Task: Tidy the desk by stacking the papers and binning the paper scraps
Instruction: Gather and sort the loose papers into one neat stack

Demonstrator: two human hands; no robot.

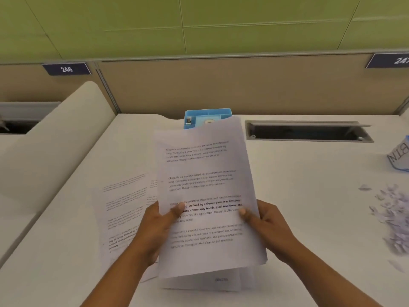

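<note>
Papers (205, 185) white, printed, unevenly stacked.

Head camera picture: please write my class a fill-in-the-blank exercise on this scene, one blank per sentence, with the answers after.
1. The left hand and right hand hold the papers, with their ____ pressed on the printed side.
2. The paper scraps lie to the ____ of the held papers.
3. The tray behind the papers is coloured ____.
4. The sign on the left partition reads ____.

Missing words: thumbs; right; blue; 246
</note>
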